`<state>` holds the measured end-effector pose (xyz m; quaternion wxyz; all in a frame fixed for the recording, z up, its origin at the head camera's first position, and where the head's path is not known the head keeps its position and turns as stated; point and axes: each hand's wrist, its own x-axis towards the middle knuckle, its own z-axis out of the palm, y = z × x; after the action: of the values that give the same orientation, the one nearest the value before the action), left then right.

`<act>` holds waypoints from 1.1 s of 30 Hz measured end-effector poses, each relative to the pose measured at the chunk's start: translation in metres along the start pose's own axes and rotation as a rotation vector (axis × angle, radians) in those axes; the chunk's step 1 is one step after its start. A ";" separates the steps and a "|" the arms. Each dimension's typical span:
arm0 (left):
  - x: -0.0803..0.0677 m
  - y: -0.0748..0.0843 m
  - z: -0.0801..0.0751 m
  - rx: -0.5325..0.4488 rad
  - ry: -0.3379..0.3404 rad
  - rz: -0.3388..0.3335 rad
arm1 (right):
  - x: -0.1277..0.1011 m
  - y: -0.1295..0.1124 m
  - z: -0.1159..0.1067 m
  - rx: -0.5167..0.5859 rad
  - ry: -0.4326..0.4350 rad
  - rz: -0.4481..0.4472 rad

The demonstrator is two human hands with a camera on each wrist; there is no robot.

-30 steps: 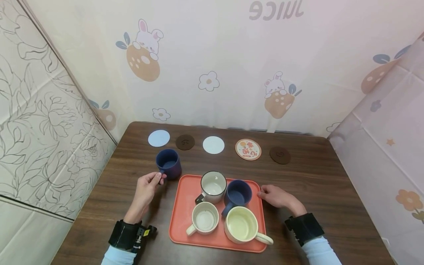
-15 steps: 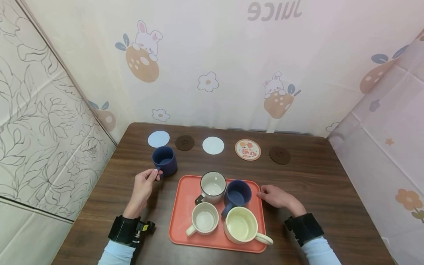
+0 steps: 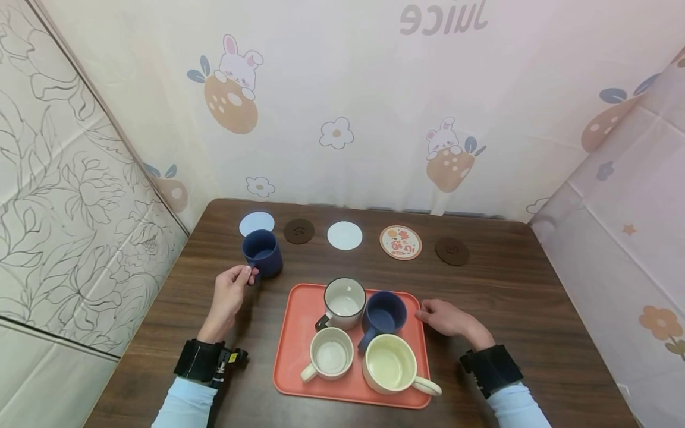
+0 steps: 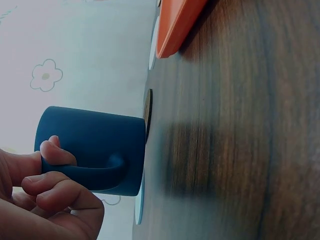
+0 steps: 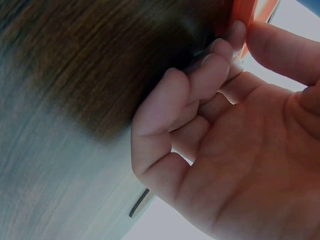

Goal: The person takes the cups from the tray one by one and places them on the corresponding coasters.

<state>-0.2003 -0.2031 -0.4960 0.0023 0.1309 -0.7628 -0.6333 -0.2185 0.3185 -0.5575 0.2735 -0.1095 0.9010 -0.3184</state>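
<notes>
My left hand (image 3: pixel 227 297) pinches the handle of a dark blue mug (image 3: pixel 262 254) between thumb and fingers. Held upright, the mug overlaps the front edge of the leftmost pale coaster (image 3: pixel 255 221) in the head view. In the left wrist view, the mug's shadow falls on the wood apart from its base. At the orange-red tray (image 3: pixel 299 309), my right hand (image 3: pixel 449 318) pinches the right rim with thumb and index finger, the other fingers curled. On the tray stand a dark-rimmed white mug (image 3: pixel 345 300), another blue mug (image 3: pixel 385 312), a small cream mug (image 3: pixel 330 353) and a large pale yellow mug (image 3: pixel 390 362).
Along the table's (image 3: pixel 514 285) back edge lie a brown coaster (image 3: pixel 299 230), a white coaster (image 3: pixel 345 235), a printed orange-and-white coaster (image 3: pixel 401 242) and a second brown coaster (image 3: pixel 452 251). A patterned curtain (image 3: pixel 342 71) hangs behind. The yellow mug's handle juts past the tray's right edge.
My left hand has carried the blue mug away from me and slightly left, from beside the tray's corner to the leftmost coaster. The right hand and the tray have stayed put.
</notes>
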 end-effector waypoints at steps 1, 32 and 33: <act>0.001 0.000 0.000 0.005 0.003 0.000 | 0.002 0.004 0.001 0.007 -0.001 0.002; 0.031 -0.005 -0.005 0.021 0.028 0.033 | 0.003 0.008 0.002 0.013 0.009 0.009; 0.032 -0.005 -0.005 0.023 0.029 0.031 | 0.004 0.008 0.002 0.017 0.008 0.024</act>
<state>-0.2296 -0.2152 -0.5047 0.0217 0.1283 -0.7717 -0.6225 -0.2206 0.3222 -0.5652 0.2748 -0.0949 0.9006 -0.3231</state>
